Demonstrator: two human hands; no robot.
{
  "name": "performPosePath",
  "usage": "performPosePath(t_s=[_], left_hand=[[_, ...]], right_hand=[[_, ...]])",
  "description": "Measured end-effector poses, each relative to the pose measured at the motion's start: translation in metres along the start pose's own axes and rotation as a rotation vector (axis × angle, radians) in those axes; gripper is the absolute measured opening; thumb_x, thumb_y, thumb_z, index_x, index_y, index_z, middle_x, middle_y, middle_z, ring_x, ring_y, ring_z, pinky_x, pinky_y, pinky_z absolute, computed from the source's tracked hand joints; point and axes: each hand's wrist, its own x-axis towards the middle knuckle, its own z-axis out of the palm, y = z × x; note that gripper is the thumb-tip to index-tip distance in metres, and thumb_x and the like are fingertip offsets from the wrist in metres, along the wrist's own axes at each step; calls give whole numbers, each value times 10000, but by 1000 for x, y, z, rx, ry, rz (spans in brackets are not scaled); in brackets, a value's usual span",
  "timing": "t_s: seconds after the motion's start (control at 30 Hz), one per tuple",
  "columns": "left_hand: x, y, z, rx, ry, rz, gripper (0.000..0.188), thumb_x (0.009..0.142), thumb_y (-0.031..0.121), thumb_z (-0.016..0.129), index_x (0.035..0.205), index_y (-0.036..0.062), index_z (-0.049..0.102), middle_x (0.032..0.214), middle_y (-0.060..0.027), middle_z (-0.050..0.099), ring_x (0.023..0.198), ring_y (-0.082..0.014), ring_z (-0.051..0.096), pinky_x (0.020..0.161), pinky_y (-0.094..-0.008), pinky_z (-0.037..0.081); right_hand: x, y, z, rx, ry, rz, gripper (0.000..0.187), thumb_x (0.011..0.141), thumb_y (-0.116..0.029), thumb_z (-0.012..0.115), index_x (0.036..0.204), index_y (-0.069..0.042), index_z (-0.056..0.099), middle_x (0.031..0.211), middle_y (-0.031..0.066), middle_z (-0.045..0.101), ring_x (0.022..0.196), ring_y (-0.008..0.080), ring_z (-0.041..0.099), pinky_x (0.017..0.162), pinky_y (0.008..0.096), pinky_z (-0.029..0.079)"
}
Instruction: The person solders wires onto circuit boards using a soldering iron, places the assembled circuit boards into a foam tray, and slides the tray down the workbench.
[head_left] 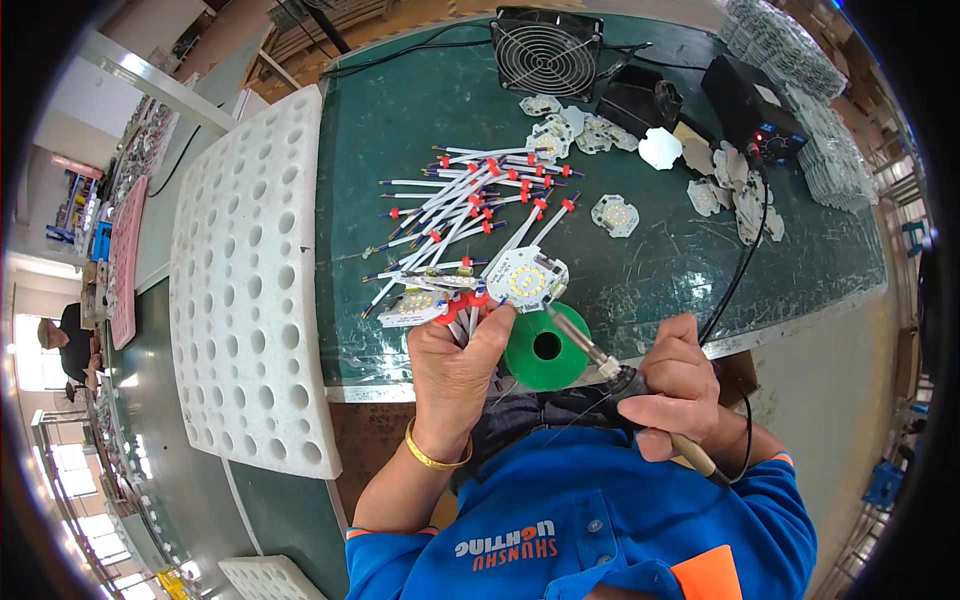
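Note:
My left hand (450,370) is closed around a bunch of white wires with red collars, with several round LED boards fanned out above the fist. The foremost LED board (522,282) faces up, showing yellow chips. In my right hand (682,390) is a soldering iron (576,331), gripped by its handle. Its tip points at the lower right edge of that board; whether it touches I cannot tell. Below the board stands a green spool (528,372) with a dark centre hole. Beyond my left hand lies a loose pile of white wires (468,195) with red collars.
One LED board (614,216) lies alone right of the wires. Farther off are a black fan (547,55), more boards and a black soldering station (752,105) with a cord to the iron. A white foam tray (245,290) with holes stands at left; stacked boards (825,140) fill the far right.

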Motion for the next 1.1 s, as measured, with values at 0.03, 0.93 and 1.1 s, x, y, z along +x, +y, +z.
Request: performPosePath(t_s=[0.03,0.93,1.1], left_hand=[[0,-1,0,-8,6,4,54,767,56,616,783,5,612,670,47,533,592,-21,434,534,-178,350],[-3,0,4,-30,54,44,19,753,19,616,765,4,609,665,37,548,590,-23,449,535,-182,362],[-1,-2,2,-13,41,-10,34,761,37,615,777,7,609,675,39,548,601,-21,448,541,-179,358]], right_hand=[[0,0,1,-5,-22,12,205,716,-217,619,876,-88,620,620,5,451,542,178,458,602,329,322],[-1,6,22,-152,65,-46,248,603,-47,632,840,-110,597,569,-19,508,485,118,468,574,282,308],[-2,9,22,-182,31,-80,261,592,-44,625,843,-108,596,584,-20,516,487,116,470,576,282,311]])
